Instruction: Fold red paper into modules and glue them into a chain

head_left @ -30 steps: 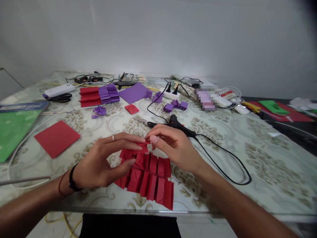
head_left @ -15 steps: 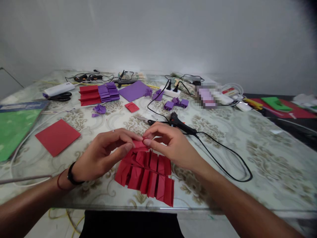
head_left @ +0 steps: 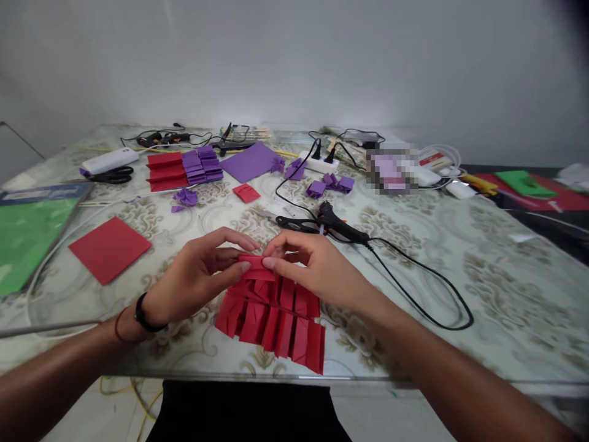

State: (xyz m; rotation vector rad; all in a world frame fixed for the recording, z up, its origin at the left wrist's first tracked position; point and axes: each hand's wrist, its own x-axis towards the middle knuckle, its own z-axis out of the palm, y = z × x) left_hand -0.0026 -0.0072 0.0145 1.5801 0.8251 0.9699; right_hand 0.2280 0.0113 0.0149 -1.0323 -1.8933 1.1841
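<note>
Between my two hands is a small folded piece of red paper [head_left: 257, 267], held above the far edge of a pleated red paper sheet [head_left: 276, 331]. My left hand [head_left: 197, 270] pinches its left end, thumb on the near face. At the other end, my right hand [head_left: 304, 264] grips the paper between thumb and fingers. The pleated sheet lies on the table near its front edge, its upper part partly hidden by my hands. A flat red paper square [head_left: 110, 250] lies left of my left hand. Beyond my right hand rests a black glue gun [head_left: 340, 226].
Black-handled scissors [head_left: 294, 223] lie beside the glue gun, whose cord loops to the right. Behind are folded purple pieces [head_left: 331, 183], a purple sheet [head_left: 251, 162], a power strip [head_left: 319, 162] and pleated red paper [head_left: 166, 170]. A green packet [head_left: 37, 239] is at far left.
The small folded red piece now shows more of its near face, and my left fingers have lifted slightly and spread from my right fingertips. The view has shifted a little.
</note>
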